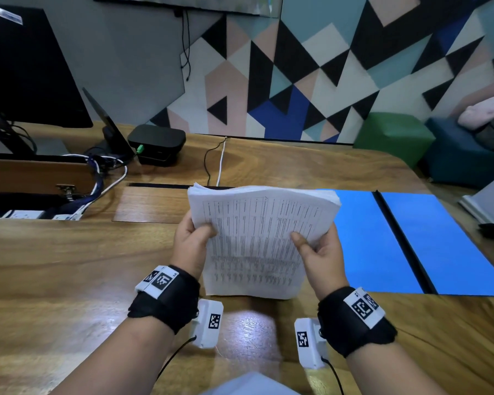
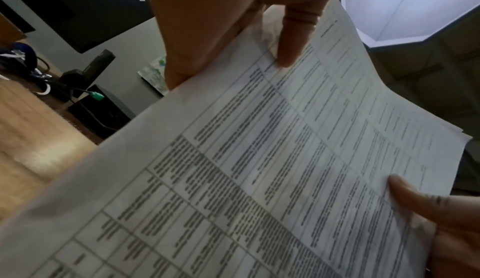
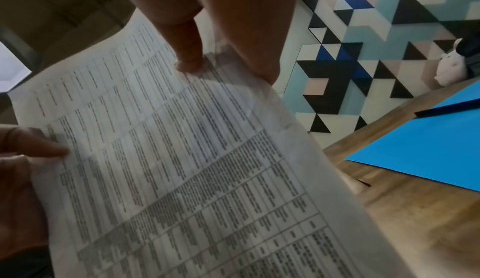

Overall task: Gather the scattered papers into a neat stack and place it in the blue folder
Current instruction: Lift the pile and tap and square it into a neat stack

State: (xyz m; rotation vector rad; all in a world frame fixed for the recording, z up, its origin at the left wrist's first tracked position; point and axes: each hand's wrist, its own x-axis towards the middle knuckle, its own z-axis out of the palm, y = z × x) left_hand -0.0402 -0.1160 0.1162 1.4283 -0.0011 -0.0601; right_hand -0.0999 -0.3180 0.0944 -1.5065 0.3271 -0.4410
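Observation:
A stack of white printed papers stands tilted on its lower edge on the wooden table. My left hand grips its left side, thumb on the front sheet. On the opposite side my right hand holds the stack the same way. The left wrist view shows the papers with my left hand's thumb pressed on the printed sheet. In the right wrist view the papers fill the frame under my right hand's thumb. The blue folder lies open and flat to the right, also visible as the blue folder.
A black monitor, a black box and tangled cables sit at the back left. A cable slot runs behind the papers. Green and dark blue stools stand beyond the table's far right corner.

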